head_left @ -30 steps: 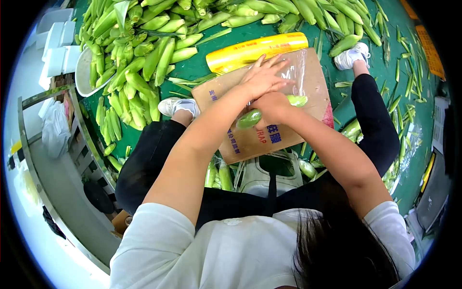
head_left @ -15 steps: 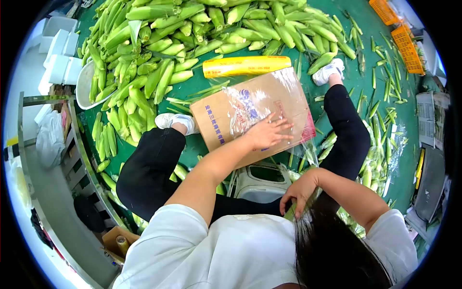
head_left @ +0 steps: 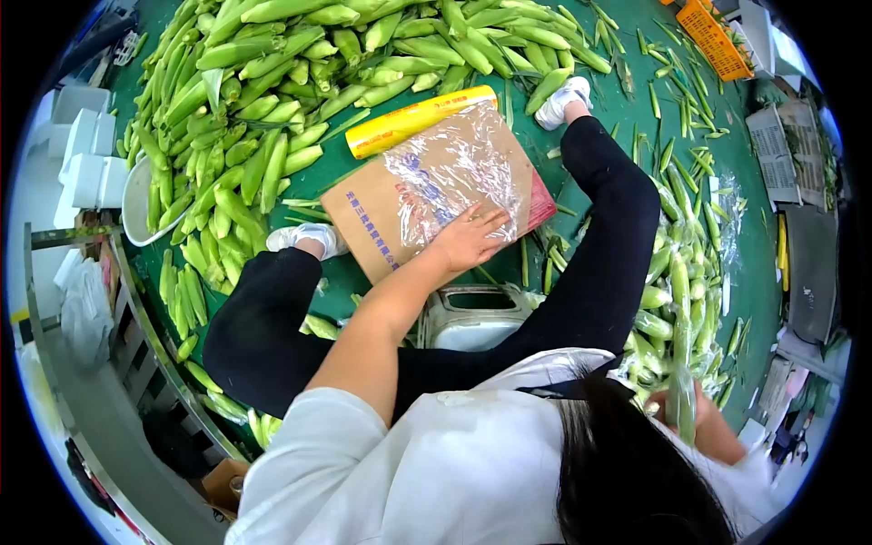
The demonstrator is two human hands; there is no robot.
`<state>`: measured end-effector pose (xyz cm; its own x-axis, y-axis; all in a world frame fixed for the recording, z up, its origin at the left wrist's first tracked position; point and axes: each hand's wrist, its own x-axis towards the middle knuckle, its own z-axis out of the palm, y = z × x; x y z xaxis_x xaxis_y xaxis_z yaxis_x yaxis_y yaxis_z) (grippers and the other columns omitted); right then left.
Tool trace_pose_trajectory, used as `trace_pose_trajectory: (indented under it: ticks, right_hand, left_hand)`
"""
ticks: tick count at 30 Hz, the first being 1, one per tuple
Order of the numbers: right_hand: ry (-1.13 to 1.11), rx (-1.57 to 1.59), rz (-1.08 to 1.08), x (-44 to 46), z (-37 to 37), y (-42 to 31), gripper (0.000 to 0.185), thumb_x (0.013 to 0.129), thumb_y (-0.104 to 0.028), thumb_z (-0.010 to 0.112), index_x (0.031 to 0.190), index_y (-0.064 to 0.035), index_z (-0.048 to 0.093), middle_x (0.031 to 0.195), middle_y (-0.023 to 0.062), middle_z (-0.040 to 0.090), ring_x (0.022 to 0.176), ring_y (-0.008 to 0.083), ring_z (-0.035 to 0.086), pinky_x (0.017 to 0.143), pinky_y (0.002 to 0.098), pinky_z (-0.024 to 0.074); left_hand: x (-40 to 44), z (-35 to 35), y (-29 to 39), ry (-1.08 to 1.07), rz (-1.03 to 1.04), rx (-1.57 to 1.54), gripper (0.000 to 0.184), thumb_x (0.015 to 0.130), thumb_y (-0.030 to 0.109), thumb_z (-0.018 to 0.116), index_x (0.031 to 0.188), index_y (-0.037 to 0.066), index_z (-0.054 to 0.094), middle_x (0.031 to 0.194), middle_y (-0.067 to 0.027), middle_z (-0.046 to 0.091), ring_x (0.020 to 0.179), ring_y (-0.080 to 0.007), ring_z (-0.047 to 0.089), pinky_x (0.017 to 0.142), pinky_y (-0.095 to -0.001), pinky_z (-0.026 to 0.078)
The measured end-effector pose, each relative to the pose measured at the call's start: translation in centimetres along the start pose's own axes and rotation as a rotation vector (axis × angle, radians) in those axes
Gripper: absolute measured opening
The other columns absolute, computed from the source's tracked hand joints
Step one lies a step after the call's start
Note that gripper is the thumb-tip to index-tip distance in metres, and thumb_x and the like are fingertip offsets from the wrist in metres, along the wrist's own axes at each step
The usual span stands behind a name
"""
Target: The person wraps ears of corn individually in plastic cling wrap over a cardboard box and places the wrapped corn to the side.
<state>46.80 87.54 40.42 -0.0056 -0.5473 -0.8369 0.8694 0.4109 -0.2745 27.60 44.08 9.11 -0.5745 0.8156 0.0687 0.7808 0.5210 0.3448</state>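
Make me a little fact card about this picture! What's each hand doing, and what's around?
Left hand: spread on the plastic film over the cardboard
Right hand: partly hidden; seems to hold an ear of corn
Yellow roll: along the cardboard's far edge
Corn heap: on the green floor
Orange basket: top right

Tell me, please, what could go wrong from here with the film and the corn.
The clear film lies wrinkled on the cardboard by the left hand; it might bunch or tear. The yellow roll lies along the cardboard's far edge and could roll if knocked. The film-covered corn is heaped near the right hand; ears might slide.
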Motion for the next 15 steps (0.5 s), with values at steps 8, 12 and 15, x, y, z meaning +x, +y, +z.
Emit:
trace_pose_trajectory:
  ticks: [8, 12, 15]
  right_hand:
    - [0.792, 0.880, -0.892, 2.7, -1.6, -5.9, 0.065, 0.093, -0.063, 0.053, 0.142, -0.0193, 0.050, 0.116, 0.0040, 0.066, 0.084, 0.0165, 0.065, 0.068, 0.0388, 0.0545]
    - [0.528, 0.607, -0.930, 13.4, -2.5, -20.9, 0.061, 0.090, -0.058, 0.063, 0.124, -0.0074, 0.056, 0.102, 0.0090, 0.067, 0.087, 0.0227, 0.067, 0.073, 0.0408, 0.0569]
    - [0.347, 0.466, -0.799, 18.9, 2.4, -26.0, 0.051, 0.092, -0.054, 0.064, 0.113, -0.0072, 0.058, 0.090, 0.0080, 0.065, 0.074, 0.0210, 0.066, 0.067, 0.0387, 0.0567]
  left_hand:
    - [2.5, 1.4, 12.6, -0.435, -0.378, 0.579, 0.055, 0.098, 0.025, 0.044, 0.144, -0.005, 0.047, 0.158, -0.0274, 0.031, 0.144, -0.0443, 0.032, 0.115, -0.0568, 0.026]
    - [3.5, -10.7, 15.5, -0.362, -0.455, 0.276, 0.047, 0.096, 0.024, 0.047, 0.123, -0.010, 0.065, 0.131, -0.0317, 0.059, 0.123, -0.0452, 0.057, 0.108, -0.0563, 0.036]
    - [0.4, -19.4, 15.2, 0.151, -0.831, -0.390, 0.055, 0.096, 0.041, 0.057, 0.116, -0.010, 0.064, 0.121, -0.0260, 0.064, 0.114, -0.0329, 0.062, 0.098, -0.0420, 0.046]
